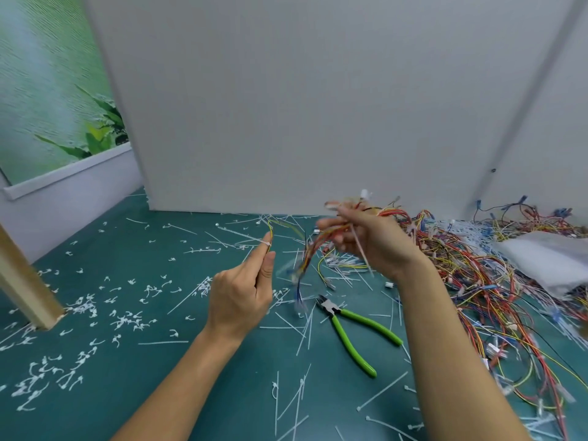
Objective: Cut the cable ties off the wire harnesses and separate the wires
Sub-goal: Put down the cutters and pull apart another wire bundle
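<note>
Right hand (366, 243) grips harness (311, 254); left hand (241, 291) pinches wire (270, 230).

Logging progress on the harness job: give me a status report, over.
Left hand pinches a yellow wire. Right hand grips the harness, blurred. Cutters lie on the mat between the arms, cut ties scattered round.

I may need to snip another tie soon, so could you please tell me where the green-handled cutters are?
In the head view, the green-handled cutters lie on the green mat between the arms, just left of the right forearm.
</note>
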Tool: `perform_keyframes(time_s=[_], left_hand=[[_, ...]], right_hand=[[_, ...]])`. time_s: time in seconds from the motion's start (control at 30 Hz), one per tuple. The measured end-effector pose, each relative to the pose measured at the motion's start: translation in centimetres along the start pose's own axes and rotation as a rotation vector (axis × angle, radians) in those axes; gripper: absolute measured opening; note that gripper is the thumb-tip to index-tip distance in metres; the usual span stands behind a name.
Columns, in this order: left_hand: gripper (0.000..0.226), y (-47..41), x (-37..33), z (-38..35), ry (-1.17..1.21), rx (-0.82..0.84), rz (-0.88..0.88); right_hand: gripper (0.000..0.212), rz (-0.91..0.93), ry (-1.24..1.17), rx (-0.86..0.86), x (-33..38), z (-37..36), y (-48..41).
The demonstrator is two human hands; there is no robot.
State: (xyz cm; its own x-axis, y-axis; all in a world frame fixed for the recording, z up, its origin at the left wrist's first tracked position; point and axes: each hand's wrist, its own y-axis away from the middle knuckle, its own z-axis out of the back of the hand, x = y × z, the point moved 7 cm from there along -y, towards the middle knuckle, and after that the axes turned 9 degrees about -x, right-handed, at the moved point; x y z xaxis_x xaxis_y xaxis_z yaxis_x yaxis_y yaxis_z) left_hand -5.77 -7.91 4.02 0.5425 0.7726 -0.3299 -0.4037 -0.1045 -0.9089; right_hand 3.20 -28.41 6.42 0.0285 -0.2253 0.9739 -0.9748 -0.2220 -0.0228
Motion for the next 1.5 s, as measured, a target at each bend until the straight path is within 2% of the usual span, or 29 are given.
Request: perform_keyframes(time_s=[0.07, 0.13, 0.2, 0.3, 0.4, 0.47, 0.5, 0.57, 0.63, 0.73, 0.9, 1.03, 1.23, 1.33, 1.5], left_hand=[[0.034, 0.0, -0.1, 0.1, 0.004, -0.034, -0.036], [0.032, 0.1, 0.1, 0.1, 0.001, -0.052, -0.050], [0.030, 0.2, 0.4, 0.0, -0.004, -0.065, -0.047], [0.028, 0.1, 1.0, 0.2, 0.007, -0.086, -0.029], [0.027, 0.0, 1.5, 0.5, 0.026, -0.097, -0.014], [0.027, 0.0, 1.3, 0.6, 0.039, -0.092, 0.001], [0.027, 0.0, 1.2, 0.6, 0.053, -0.087, 0.006], [0.026, 0.0, 0.9, 0.6, 0.096, -0.075, 0.012], [0.024, 0.0, 0.6, 0.4, 0.142, -0.049, 0.030], [0.016, 0.2, 0.2, -0.1, 0.188, 0.014, 0.045], [0.015, 0.6, -0.8, -0.8, 0.235, 0.108, 0.024], [0.014, 0.7, -1.0, -1.0, 0.222, 0.128, 0.009], [0.017, 0.5, -0.7, -0.8, 0.252, 0.106, 0.057], [0.021, 0.6, -0.4, -0.7, 0.276, 0.059, 0.143], [0.024, 0.2, 0.5, -0.2, 0.291, -0.067, 0.262]], right_hand=[[0.034, -0.056, 0.234, 0.032, -1.2, -0.8, 0.2], [0.039, -0.051, 0.319, 0.053, -1.6, -1.7, 0.3], [0.032, -0.007, 0.345, 0.068, -1.3, -2.3, 0.3], [0.019, 0.081, 0.275, -0.012, -0.4, -1.7, 0.0], [0.008, 0.160, 0.102, -0.149, 1.0, -0.4, -0.2], [0.029, 0.180, -0.036, -0.207, 1.6, 0.4, -0.2], [0.029, 0.188, -0.077, -0.229, 1.8, 0.7, -0.2], [0.014, 0.202, -0.110, -0.265, 1.9, 1.1, -0.1], [0.029, 0.226, -0.077, -0.279, 1.9, 1.1, 0.2], [0.041, 0.326, 0.115, -0.219, 2.2, -0.4, 0.9], [0.032, 0.317, 0.294, -0.012, 1.1, -4.2, 1.4], [0.030, 0.308, 0.533, 0.007, 0.3, -5.3, 1.6], [0.018, 0.322, 0.484, 0.064, 0.0, -5.9, 1.6], [0.012, 0.336, 0.498, 0.065, 0.0, -6.0, 1.6], [0.017, 0.371, 0.522, 0.054, -0.4, -6.5, 1.5]])
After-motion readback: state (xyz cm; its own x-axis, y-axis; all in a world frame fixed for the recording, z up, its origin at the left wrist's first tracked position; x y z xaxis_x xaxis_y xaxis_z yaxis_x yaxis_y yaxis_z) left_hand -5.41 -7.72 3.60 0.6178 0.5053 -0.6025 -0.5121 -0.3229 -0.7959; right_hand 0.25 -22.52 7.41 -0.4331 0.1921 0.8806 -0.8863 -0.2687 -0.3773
